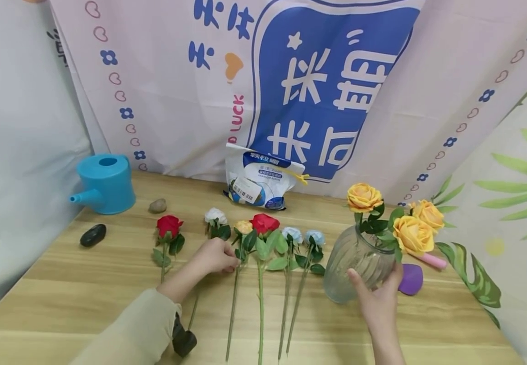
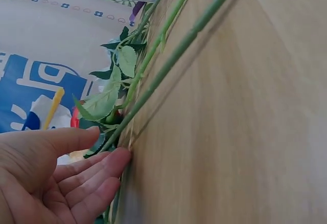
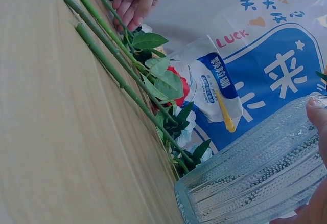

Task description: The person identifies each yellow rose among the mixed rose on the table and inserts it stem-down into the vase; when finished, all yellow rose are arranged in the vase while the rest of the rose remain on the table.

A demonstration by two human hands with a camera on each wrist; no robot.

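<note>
My left hand [image 1: 217, 256] is at the upper stem of an artificial orange rose [image 1: 243, 226], fingertips close beside the stem. In the left wrist view its thumb and fingers [image 2: 94, 185] are apart, with a gap between them. My right hand [image 1: 379, 299] holds a ribbed clear glass vase [image 1: 347, 263], thumb on the near side and fingers round the right. Three yellow roses [image 1: 413, 234] stand in the vase. A large red rose [image 1: 265, 223] and two pale blue roses [image 1: 292, 234] lie between the hands. Left of them are a white rose [image 1: 215, 216] and a smaller red rose [image 1: 169, 226].
A blue watering can [image 1: 106, 185] stands at the back left, near a brown stone [image 1: 157, 205] and a black stone [image 1: 93, 235]. A white and blue bag [image 1: 263, 177] leans at the back cloth. A purple-bladed tool [image 1: 411, 280] with a pink handle lies behind the vase.
</note>
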